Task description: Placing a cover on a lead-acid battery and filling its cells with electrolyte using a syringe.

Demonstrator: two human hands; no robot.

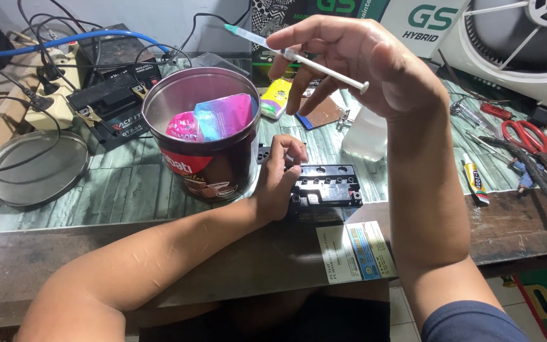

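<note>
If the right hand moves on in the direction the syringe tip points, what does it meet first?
The right hand holds the syringe raised, tip up-left. That line seems to pass above the open tin, toward the cables by the wall. Depth is unclear, so the way may be free.

The worktop (pixel 128 190) carries two black batteries, one small (pixel 324 190) and one wired up (pixel 112 107), one round tin (pixel 204 136), one tin lid (pixel 33 168), one syringe (pixel 295 56), one pair of red-handled scissors (pixel 527 136) and one clear plastic bottle (pixel 365 136)
</note>
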